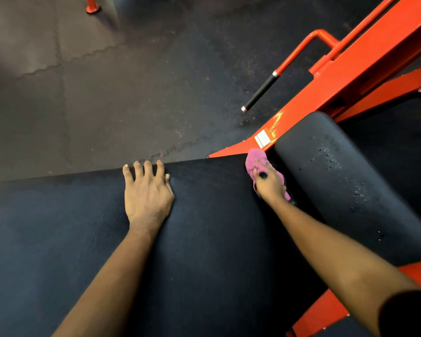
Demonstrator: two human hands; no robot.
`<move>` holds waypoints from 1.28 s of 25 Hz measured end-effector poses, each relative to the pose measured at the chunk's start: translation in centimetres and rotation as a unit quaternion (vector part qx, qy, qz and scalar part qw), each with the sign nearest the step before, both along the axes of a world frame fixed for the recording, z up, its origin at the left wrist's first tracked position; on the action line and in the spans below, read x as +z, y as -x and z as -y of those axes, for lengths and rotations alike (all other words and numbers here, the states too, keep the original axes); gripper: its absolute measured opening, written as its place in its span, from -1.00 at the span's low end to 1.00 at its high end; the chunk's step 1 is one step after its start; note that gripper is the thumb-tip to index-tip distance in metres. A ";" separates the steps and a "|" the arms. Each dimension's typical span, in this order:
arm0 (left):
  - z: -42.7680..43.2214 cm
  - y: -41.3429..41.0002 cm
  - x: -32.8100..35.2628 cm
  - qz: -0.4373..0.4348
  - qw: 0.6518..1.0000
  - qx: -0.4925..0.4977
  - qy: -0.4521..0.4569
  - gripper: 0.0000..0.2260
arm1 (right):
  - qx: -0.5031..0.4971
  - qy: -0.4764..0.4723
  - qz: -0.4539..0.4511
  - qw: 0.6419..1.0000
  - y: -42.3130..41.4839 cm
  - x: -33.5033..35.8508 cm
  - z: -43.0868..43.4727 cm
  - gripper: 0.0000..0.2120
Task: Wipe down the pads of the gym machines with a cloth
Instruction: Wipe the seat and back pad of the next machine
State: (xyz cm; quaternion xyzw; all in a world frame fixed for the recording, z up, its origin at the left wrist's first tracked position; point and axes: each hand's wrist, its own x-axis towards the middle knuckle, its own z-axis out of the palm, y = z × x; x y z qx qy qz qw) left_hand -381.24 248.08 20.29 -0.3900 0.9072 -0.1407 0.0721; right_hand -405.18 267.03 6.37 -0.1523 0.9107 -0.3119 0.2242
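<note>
A large black pad point(204, 239) of an orange gym machine fills the lower half of the view. My left hand point(147, 193) rests flat on it, fingers spread and reaching its far edge. My right hand point(269, 182) grips a pink cloth point(254, 158) and presses it on the pad's right edge, in the gap beside a second, rounded black pad point(345, 186). That second pad carries small pits and scuffs. Part of the cloth is hidden under my hand.
The orange steel frame point(365, 66) runs diagonally at the upper right, with a handle bar and black grip point(260, 92) sticking out toward the floor. Dark rubber floor tiles point(107, 93) lie beyond the pad. An orange post foot point(93, 7) stands at the top left.
</note>
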 end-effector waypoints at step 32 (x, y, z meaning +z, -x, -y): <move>-11.2 -11.8 4.3 -0.075 0.986 -0.056 -0.138 -0.61 | 0.049 0.043 -0.131 0.989 -18.3 0.5 -24.6 -0.56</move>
